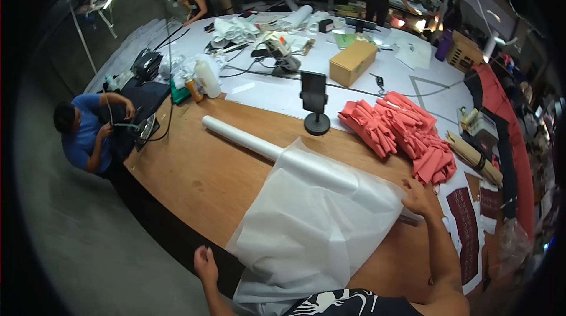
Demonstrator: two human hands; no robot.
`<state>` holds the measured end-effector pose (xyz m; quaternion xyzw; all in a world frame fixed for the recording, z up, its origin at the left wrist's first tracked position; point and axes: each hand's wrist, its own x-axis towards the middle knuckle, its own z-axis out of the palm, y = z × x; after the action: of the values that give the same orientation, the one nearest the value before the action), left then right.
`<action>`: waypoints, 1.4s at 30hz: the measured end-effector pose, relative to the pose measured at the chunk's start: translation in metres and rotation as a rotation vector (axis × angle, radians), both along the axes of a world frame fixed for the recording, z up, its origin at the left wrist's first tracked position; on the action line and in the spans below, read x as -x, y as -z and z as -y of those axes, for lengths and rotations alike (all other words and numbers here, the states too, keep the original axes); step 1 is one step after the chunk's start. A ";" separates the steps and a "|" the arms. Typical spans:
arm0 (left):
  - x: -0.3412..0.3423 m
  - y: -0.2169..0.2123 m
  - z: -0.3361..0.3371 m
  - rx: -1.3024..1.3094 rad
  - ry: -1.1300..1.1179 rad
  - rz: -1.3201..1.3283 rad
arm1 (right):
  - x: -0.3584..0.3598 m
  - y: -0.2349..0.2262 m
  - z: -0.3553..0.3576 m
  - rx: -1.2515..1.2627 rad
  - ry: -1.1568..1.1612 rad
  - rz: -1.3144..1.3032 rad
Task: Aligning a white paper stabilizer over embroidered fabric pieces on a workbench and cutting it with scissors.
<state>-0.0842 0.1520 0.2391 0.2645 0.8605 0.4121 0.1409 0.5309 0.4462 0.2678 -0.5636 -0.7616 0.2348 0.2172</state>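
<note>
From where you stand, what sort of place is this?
Probably a garment workshop: coral fabric pieces lie heaped on the big worktable, near a roll of translucent sheeting and a patterned burgundy panel.

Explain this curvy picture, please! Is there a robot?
No robot: just a person's two bare hands. A camera on that person's head looks down, and its wide lens bends straight edges. On the brown tabletop lie a long white roll and a thin white sheet draped across it. The right hand is at the sheet's right edge; the left hand, curled, is beyond its left side. I can't tell whether either grips it. Farther back are coral cloth pieces and a black device on a stand.
</note>
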 end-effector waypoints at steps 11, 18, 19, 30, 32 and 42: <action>-0.078 0.028 -0.291 0.020 0.671 0.150 | -0.005 0.038 0.044 0.081 0.077 0.384; -0.081 0.058 -0.322 -0.037 0.733 0.142 | -0.020 0.055 -0.017 -0.167 0.107 0.468; -0.077 0.059 -0.322 -0.050 0.698 0.179 | -0.017 0.048 -0.027 -0.165 0.116 0.471; -0.072 0.063 -0.331 -0.159 0.747 0.213 | -0.006 0.028 -0.042 -0.220 0.330 0.538; -0.070 0.065 -0.340 -0.191 0.764 0.239 | 0.008 0.033 -0.035 -0.335 0.295 0.522; -0.086 0.046 -0.329 -0.225 0.684 0.357 | 0.037 0.019 -0.012 0.317 0.183 0.070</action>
<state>0.0014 0.4814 0.1935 0.4738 0.6343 0.4725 0.3872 0.4942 0.4583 0.2486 -0.6655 -0.6676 0.3117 0.1195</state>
